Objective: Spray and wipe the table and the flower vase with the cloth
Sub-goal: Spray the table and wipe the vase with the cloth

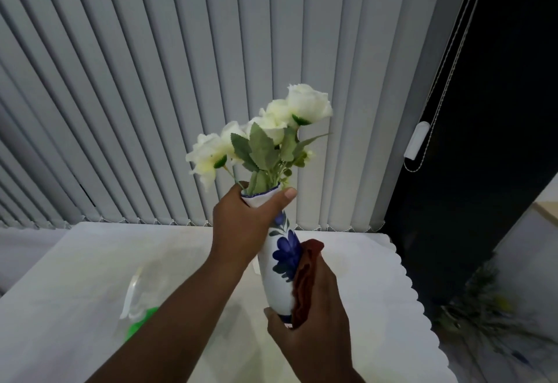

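A white flower vase point(279, 274) with blue painted flowers is lifted above the table point(362, 292), tilted, with white roses point(271, 129) in it. My left hand point(241, 225) is wrapped around the vase's neck just under the rim. My right hand point(314, 319) holds a reddish-brown cloth point(305, 280) pressed against the vase's lower right side and base. The table has a white cover with a scalloped right edge.
A clear spray bottle point(136, 295) with a green part lies blurred on the table's left, partly behind my left forearm. Grey vertical blinds point(181, 80) hang behind the table, their cord point(422, 147) at right. A dark window and blurry greenery stand at right.
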The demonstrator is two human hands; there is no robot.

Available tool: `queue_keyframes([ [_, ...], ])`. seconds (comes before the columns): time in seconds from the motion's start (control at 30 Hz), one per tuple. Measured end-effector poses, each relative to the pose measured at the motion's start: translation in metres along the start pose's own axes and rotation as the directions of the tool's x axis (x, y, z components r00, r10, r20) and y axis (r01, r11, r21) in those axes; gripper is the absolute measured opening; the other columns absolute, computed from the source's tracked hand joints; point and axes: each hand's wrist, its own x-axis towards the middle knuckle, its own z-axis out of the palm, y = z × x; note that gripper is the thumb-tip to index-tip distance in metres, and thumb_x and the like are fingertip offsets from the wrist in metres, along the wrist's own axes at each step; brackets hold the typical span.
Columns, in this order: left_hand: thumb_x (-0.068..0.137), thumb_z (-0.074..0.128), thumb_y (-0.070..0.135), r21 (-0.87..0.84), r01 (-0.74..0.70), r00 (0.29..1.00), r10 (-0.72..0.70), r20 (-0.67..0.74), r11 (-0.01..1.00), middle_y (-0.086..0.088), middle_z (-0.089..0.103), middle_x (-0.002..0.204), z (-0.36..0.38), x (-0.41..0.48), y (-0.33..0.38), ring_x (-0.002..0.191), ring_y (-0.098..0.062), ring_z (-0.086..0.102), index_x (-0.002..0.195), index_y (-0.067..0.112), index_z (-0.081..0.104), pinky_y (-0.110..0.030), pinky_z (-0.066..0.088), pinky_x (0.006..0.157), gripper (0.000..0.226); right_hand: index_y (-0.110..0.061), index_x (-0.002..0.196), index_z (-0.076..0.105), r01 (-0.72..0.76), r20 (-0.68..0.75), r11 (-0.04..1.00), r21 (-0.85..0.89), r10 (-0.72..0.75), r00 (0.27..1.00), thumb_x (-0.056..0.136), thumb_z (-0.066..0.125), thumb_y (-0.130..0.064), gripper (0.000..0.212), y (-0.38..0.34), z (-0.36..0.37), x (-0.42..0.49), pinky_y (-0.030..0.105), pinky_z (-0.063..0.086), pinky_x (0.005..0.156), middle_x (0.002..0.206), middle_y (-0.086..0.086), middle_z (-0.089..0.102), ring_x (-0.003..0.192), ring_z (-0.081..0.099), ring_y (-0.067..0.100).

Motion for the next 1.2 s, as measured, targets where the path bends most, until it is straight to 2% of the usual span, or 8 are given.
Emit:
queue_keyframes([
  [0.1, 0.055, 0.076, 0.064, -0.013, -0.008, 1.0, 0.009, 0.016, 1.0, 0.006, 0.074, 0.064, -0.003, 0.001, 0.0, 0.062, -0.011, 0.071, 0.073, 0.028, 0.072, -0.032, 0.058, 0.065, 0.041, -0.008, 0.154, 0.019, 0.144, 0.003, 0.963, -0.227, -0.147, 0.989, 0.079, 0.066, -0.059, 0.102, -0.016, -0.001, 0.003, 0.04, 0.037, 0.109, 0.157, 0.014, 0.031, 0.143, 0.034, 0.029],
  [0.23, 0.056, 0.074, 0.061, 0.012, -0.049, 0.989, 0.047, 0.139, 0.999, 0.009, 0.076, 0.07, -0.007, -0.001, -0.003, 0.064, -0.007, 0.071, 0.077, 0.034, 0.074, -0.02, 0.053, 0.058, 0.034, -0.019, 0.157, -0.004, 0.265, 0.07, 0.954, -0.143, -0.257, 0.964, 0.093, 0.041, -0.067, 0.092, -0.032, -0.01, 0.027, 0.019, 0.019, 0.119, 0.166, 0.005, 0.009, 0.152, 0.012, 0.015],
  [0.47, 0.056, 0.072, 0.05, -0.12, -0.099, 0.964, 0.126, 0.234, 0.988, 0.018, 0.07, 0.059, -0.013, 0.005, 0.002, 0.056, 0.004, 0.063, 0.073, 0.043, 0.074, -0.013, 0.05, 0.056, 0.019, -0.069, 0.132, 0.031, -0.143, 0.324, 0.918, 0.371, 0.016, 0.946, 0.062, 0.088, -0.043, 0.095, -0.008, -0.027, 0.049, 0.009, 0.052, 0.087, 0.125, -0.036, 0.059, 0.115, 0.058, -0.011],
  [0.7, 0.053, 0.071, 0.056, -0.13, -0.032, 0.977, 0.058, 0.204, 0.991, 0.011, 0.072, 0.06, -0.01, 0.001, -0.001, 0.059, -0.004, 0.066, 0.073, 0.035, 0.073, -0.016, 0.053, 0.056, 0.029, -0.066, 0.131, 0.02, -0.166, 0.191, 0.951, 0.26, 0.118, 0.975, 0.049, 0.088, -0.056, 0.107, -0.001, -0.007, 0.004, 0.014, 0.046, 0.102, 0.136, -0.042, 0.044, 0.123, 0.048, -0.012],
  [0.9, 0.052, 0.07, 0.076, 0.094, -0.12, 0.992, 0.122, -0.023, 0.988, 0.026, 0.072, 0.077, 0.002, -0.006, 0.004, 0.072, 0.004, 0.068, 0.076, 0.042, 0.066, -0.023, 0.056, 0.065, 0.042, -0.062, 0.127, -0.013, -0.22, 0.192, 0.975, 0.032, 0.21, 0.959, 0.069, 0.081, -0.055, 0.11, -0.007, -0.004, 0.012, -0.007, 0.005, 0.098, 0.136, -0.045, 0.004, 0.128, 0.023, -0.011],
  [0.97, 0.054, 0.072, 0.072, 0.053, -0.105, 0.994, 0.106, -0.017, 0.993, 0.017, 0.074, 0.075, 0.002, -0.006, 0.005, 0.071, -0.004, 0.07, 0.074, 0.043, 0.069, -0.029, 0.06, 0.062, 0.036, -0.047, 0.141, -0.023, -0.095, 0.223, 0.993, -0.064, 0.107, 0.969, 0.079, 0.067, -0.062, 0.11, -0.014, -0.004, 0.011, 0.0, 0.0, 0.112, 0.153, -0.034, -0.014, 0.145, 0.007, -0.004],
  [1.07, 0.061, 0.074, 0.063, 0.069, -0.116, 0.992, 0.112, 0.053, 0.991, 0.017, 0.074, 0.072, 0.002, -0.008, 0.002, 0.067, -0.001, 0.069, 0.071, 0.037, 0.069, -0.013, 0.053, 0.055, 0.028, -0.017, 0.156, -0.008, 0.24, 0.053, 0.945, -0.222, -0.234, 0.971, 0.084, 0.054, -0.069, 0.109, -0.028, -0.009, 0.019, 0.024, 0.019, 0.121, 0.167, 0.006, 0.002, 0.153, 0.006, 0.017],
  [1.2, 0.071, 0.076, 0.042, 0.027, -0.095, 0.985, 0.09, 0.149, 0.995, 0.022, 0.074, 0.071, -0.004, -0.008, 0.002, 0.065, 0.004, 0.068, 0.072, 0.044, 0.07, -0.009, 0.049, 0.055, 0.007, -0.033, 0.156, -0.006, 0.215, 0.056, 0.974, -0.072, -0.211, 0.976, 0.075, 0.052, -0.079, 0.11, -0.04, -0.021, 0.048, 0.011, 0.026, 0.113, 0.165, -0.014, 0.011, 0.149, 0.017, 0.0],
])
